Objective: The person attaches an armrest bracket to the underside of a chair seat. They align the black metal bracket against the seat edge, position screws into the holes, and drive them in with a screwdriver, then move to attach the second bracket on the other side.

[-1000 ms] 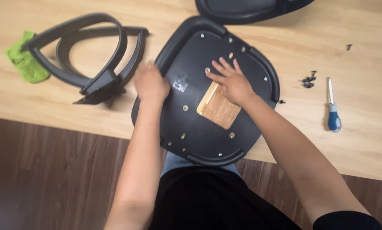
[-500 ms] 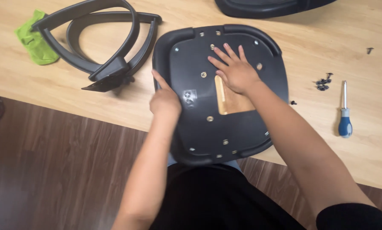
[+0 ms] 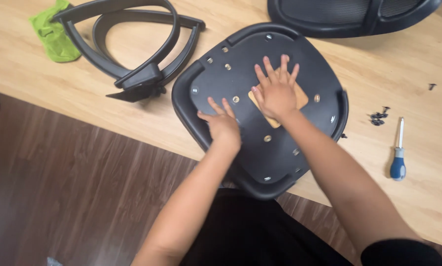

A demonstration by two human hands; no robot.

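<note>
A black chair seat pan [image 3: 307, 64] lies upside down on the wooden table [image 3: 428, 148], its near edge hanging over the table's front. Several metal screw inserts dot its underside, and a tan wooden patch [image 3: 300, 98] shows at its middle. My right hand [image 3: 276, 91] lies flat on that patch with fingers spread. My left hand [image 3: 222, 120] rests on the seat's left part, fingers pointing away from me. Neither hand holds anything.
Two black curved armrests [image 3: 132, 47] lie at the left, a green cloth [image 3: 53, 34] beside them. A blue-handled screwdriver [image 3: 398, 152] and a few small black screws [image 3: 378, 117] lie at the right. A black mesh chair back [image 3: 349, 15] sits at the far edge.
The seat has turned and slid to the right on the table. My left hand moved from its left rim onto the underside. My right hand stays flat on the wooden patch.
</note>
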